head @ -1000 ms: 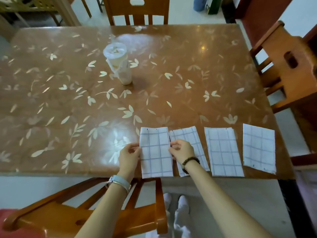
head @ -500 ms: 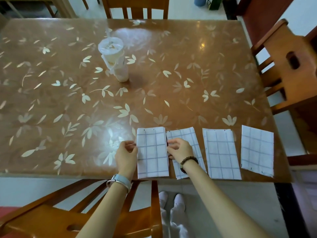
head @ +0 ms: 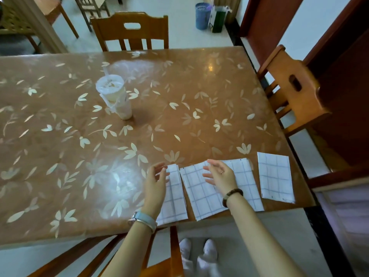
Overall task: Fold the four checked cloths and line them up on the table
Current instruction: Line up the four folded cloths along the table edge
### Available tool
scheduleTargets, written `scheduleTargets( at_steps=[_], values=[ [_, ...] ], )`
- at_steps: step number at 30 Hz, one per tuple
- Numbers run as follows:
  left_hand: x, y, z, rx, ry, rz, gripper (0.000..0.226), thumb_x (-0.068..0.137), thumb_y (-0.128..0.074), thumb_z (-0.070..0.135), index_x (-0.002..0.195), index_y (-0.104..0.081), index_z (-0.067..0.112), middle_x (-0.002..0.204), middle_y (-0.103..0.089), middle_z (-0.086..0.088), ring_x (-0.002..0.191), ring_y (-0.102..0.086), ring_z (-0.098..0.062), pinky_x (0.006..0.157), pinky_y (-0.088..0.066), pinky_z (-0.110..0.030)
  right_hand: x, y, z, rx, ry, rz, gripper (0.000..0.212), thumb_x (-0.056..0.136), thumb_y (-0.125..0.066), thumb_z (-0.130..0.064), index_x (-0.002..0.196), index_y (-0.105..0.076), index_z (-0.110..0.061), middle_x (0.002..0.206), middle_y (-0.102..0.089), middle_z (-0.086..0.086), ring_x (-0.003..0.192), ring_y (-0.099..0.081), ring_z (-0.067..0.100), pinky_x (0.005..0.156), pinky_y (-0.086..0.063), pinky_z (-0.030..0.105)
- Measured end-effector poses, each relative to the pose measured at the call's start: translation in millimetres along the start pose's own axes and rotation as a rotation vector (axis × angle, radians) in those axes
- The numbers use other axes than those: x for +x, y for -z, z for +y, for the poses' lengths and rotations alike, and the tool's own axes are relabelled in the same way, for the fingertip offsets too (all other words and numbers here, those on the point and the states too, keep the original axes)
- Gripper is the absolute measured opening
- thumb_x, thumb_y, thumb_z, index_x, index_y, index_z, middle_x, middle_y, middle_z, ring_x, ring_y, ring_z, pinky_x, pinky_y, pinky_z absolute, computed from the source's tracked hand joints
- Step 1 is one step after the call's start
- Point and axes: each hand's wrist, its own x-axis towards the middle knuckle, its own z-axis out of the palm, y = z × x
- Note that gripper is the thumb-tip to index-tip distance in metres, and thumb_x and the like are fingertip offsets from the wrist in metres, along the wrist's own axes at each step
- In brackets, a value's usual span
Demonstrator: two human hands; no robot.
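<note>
- Cloths: four folded white checked cloths lie in a row along the near edge of the table, toward its right end.
- Cup: a pale drink cup wrapped in a thin plastic bag stands upright on the left half of the table, well apart from the cloths.
- Left hand: raised above the left edge of the leftmost cloth, fingers loosely spread and curled, gripping nothing; whether the fingertips touch the cloth cannot be told. A pale blue watch sits on the wrist.
- Leftmost cloth: a narrow upright strip, its near end at the table edge, partly hidden by the left hand.
- Second cloth: just beside the first, tilted with its far end leaning left; its near end slightly overhangs the table edge.
- Right hand: held over the second and third cloths, fingers spread and slightly bent, holding nothing. A dark bead bracelet circles the wrist.
- Third cloth: touching or overlapping the second; the hand and forearm hide the seam.
- Rightmost cloth: lies flat, set apart from the third by a strip of bare table, near the right corner.
- Chairs: one wooden chair stands at the far side, another at the right side.
</note>
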Motion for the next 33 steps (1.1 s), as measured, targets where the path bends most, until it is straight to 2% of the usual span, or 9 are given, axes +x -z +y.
scheduleTargets(
  at_steps=[4,10,16,19,23,29,33],
  values=[
    [-4,-23,6,-0.002,-0.003,-0.07,0.018,0.102,-0.047,0.015,0.115,-0.059,0.017,0.116,-0.065,-0.002,0.101,-0.065,-0.016,0.083,-0.056,-0.03,-2,21,-2,0.031,0.031,0.052,0.016,0.099,-0.054,-0.02,0.113,-0.062,-0.019,0.102,-0.07,0.003,0.091,-0.07,0.021,0.075,-0.058,0.029],
    [-15,-74,7,0.078,-0.056,-0.2,0.018,0.102,-0.047,0.012,0.112,-0.063,0.015,0.109,-0.068,0.001,0.097,-0.067,-0.015,0.083,-0.056,-0.03,4,62,1,0.05,0.038,0.12,0.016,0.098,-0.055,-0.017,0.112,-0.064,-0.017,0.1,-0.069,-0.001,0.092,-0.068,0.016,0.071,-0.055,0.02],
    [-31,-136,11,0.062,-0.076,-0.207,0.021,0.102,-0.046,0.013,0.106,-0.064,0.024,0.108,-0.068,0.002,0.099,-0.066,-0.015,0.084,-0.056,-0.033,20,121,-4,0.032,0.049,0.13,0.018,0.099,-0.054,-0.02,0.113,-0.065,-0.016,0.106,-0.068,0.002,0.095,-0.067,0.018,0.079,-0.055,0.026],
    [-46,-169,10,0.041,-0.044,-0.204,0.02,0.103,-0.046,0.014,0.111,-0.063,0.019,0.11,-0.068,0.001,0.101,-0.066,-0.016,0.085,-0.055,-0.033,27,157,-3,0.005,0.064,0.153,0.014,0.098,-0.055,-0.021,0.106,-0.066,-0.022,0.109,-0.067,0.0,0.101,-0.066,0.019,0.089,-0.056,0.035],
    [-66,-211,7,0.028,-0.013,-0.232,0.021,0.103,-0.045,0.015,0.111,-0.063,0.022,0.116,-0.066,0.001,0.106,-0.064,-0.015,0.09,-0.055,-0.033,33,204,-2,-0.037,0.071,0.188,0.011,0.098,-0.054,-0.026,0.097,-0.065,-0.027,0.098,-0.065,-0.011,0.104,-0.064,0.019,0.094,-0.053,0.039],
    [-85,-261,-1,0.135,0.032,-0.28,0.02,0.102,-0.047,0.018,0.11,-0.063,0.028,0.114,-0.065,0.011,0.109,-0.062,-0.013,0.097,-0.052,-0.04,39,265,6,-0.081,0.039,0.16,0.026,0.104,-0.038,-0.033,0.103,-0.064,-0.029,0.117,-0.062,-0.001,0.11,-0.058,0.022,0.098,-0.045,0.038],
    [-90,-282,-2,0.171,0.034,-0.265,0.025,0.102,-0.046,0.016,0.12,-0.062,0.019,0.117,-0.063,0.009,0.111,-0.059,-0.013,0.1,-0.05,-0.039,48,291,14,-0.077,0.003,0.155,0.038,0.105,-0.033,-0.033,0.123,-0.062,-0.017,0.13,-0.059,0.007,0.107,-0.057,0.02,0.094,-0.044,0.032]
  ],
)
